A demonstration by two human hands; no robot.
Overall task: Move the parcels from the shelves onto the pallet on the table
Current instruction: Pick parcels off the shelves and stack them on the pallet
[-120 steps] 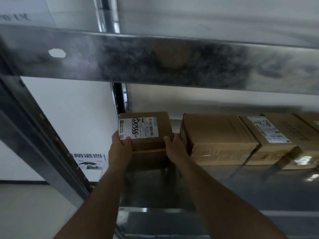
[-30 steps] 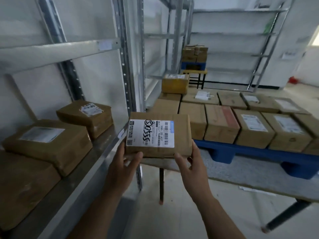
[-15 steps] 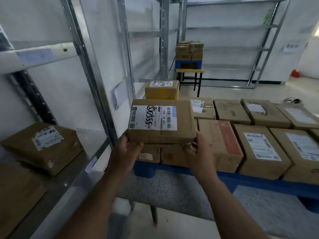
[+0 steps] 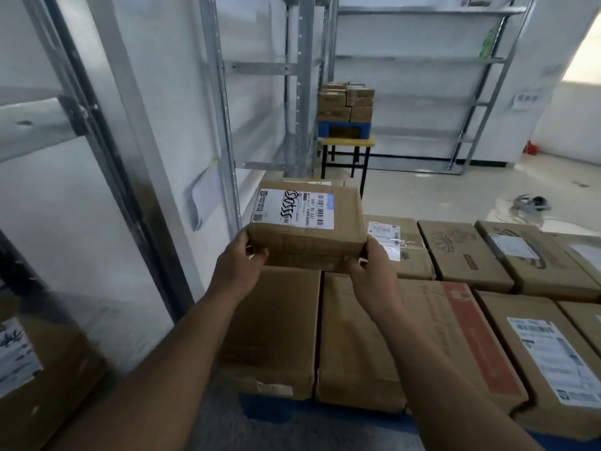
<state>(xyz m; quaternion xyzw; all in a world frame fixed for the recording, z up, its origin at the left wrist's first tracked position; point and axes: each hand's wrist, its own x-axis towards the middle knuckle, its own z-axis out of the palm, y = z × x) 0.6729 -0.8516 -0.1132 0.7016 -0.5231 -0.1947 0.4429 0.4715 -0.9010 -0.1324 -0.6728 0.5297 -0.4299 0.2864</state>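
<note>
I hold a small brown cardboard parcel (image 4: 344, 219) with a white barcode label and black scrawl on top. My left hand (image 4: 239, 263) grips its near left corner and my right hand (image 4: 374, 271) its near right corner. The parcel hangs above the far left part of the blue pallet (image 4: 270, 411), over the brown parcels (image 4: 455, 320) that cover it in two rows. Behind the held parcel the top of another parcel (image 4: 312, 182) just shows. One parcel (image 4: 29, 379) lies on the metal shelf at the lower left.
Steel shelf uprights (image 4: 224, 109) stand close on the left. A further blue pallet stacked with boxes (image 4: 346, 102) rests on a yellow-topped table at the back. Bare shelving (image 4: 422, 76) lines the far wall. Tiled floor with a tangle of cable (image 4: 530, 203) lies to the right.
I lifted the parcel off the shelf, turned right and carried it forward; it now hangs over the pallet's left parcels, and the pallet is much closer below me.
</note>
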